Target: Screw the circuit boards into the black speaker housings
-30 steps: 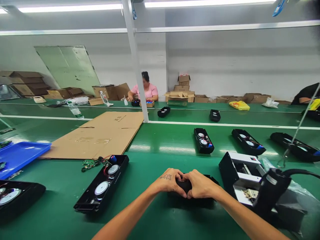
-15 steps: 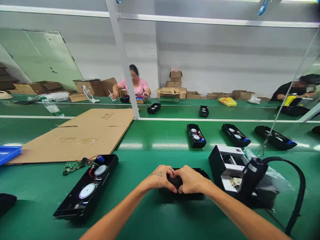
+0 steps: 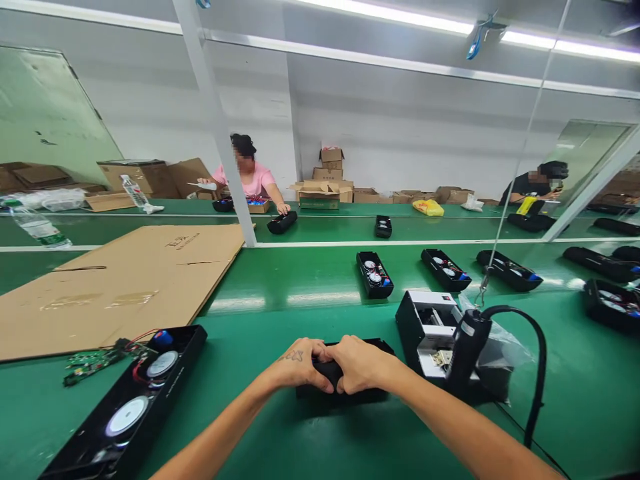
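Note:
Both my hands meet over a black speaker housing [image 3: 367,395] lying on the green bench. My left hand [image 3: 300,365] curls around its rounded black upper side. My right hand [image 3: 363,365] grips the same part, thumbs close together. Fingers and palms cover much of the housing, so its inside is hidden. To the left lies an open black housing [image 3: 167,393] with two round silver-white speakers, red wires and a blue part. A green circuit board [image 3: 93,363] rests beside its far end.
At right stands a black-and-white box [image 3: 425,333] with a black corded tool [image 3: 467,347] in front. Flat cardboard [image 3: 150,267] covers the far left. More open housings [image 3: 374,275] sit on the green line. A co-worker in pink [image 3: 257,180] sits opposite; another [image 3: 535,183] is far right.
My view has turned right, so things appear farther left. My hands stay closed on the housing. The co-worker in pink now reaches a hand to a black housing on the far line.

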### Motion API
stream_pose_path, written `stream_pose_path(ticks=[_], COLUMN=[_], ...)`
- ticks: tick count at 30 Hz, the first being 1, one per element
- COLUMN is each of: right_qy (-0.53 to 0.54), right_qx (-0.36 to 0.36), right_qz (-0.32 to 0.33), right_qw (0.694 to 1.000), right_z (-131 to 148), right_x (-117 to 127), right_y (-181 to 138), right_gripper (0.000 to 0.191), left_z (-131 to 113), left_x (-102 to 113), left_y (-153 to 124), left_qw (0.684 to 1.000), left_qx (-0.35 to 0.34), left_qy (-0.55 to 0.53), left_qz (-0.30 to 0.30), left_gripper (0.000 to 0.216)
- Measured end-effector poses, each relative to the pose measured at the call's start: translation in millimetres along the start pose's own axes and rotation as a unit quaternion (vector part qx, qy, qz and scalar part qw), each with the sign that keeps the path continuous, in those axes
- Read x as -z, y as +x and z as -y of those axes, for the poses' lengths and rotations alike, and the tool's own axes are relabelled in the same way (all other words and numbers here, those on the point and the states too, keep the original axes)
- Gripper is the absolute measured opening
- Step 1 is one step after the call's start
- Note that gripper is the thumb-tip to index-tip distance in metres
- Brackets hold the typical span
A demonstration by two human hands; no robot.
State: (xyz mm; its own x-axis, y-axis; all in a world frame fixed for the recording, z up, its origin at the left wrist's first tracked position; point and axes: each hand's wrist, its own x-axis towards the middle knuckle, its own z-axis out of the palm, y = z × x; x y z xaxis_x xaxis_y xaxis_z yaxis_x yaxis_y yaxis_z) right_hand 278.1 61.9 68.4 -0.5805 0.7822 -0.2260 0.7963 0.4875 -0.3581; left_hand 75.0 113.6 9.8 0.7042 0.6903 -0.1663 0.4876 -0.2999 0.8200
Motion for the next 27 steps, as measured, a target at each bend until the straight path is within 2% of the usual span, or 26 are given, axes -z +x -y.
stream_pose_path(ticks=[8,12,16,21,27], right_qy=[0.063,0.075,0.076,0.078,0.078], right_qx=[-0.014,-0.032,-0.058,-0.082,-0.072], right_qz=[0.022,0.031,0.012,-0.015,-0.044], right_qw=[0.998,0.996,0.995,0.994,0.993], right_z=[-22,-20,-11,-8,-8], right_x=[-4,0,-3,-20,-29], right_y=[15,15,7,1,2], right_gripper=[0.037,0.035,0.039,0.019,0.019], left_z=[-2,-2,-2,0,4], left_x=[0,0,0,-3,-5], left_y=[1,1,2,1,0], left_qw=[1.000,0.999,0.999,0.999,1.000], left_qx=[0.020,0.027,0.032,0.028,0.015], left_qy=[-0.021,-0.028,-0.036,-0.032,-0.003], left_qz=[-0.012,-0.014,-0.014,-0.013,-0.016], left_gripper=[0.043,0.047,0.047,0.044,0.042])
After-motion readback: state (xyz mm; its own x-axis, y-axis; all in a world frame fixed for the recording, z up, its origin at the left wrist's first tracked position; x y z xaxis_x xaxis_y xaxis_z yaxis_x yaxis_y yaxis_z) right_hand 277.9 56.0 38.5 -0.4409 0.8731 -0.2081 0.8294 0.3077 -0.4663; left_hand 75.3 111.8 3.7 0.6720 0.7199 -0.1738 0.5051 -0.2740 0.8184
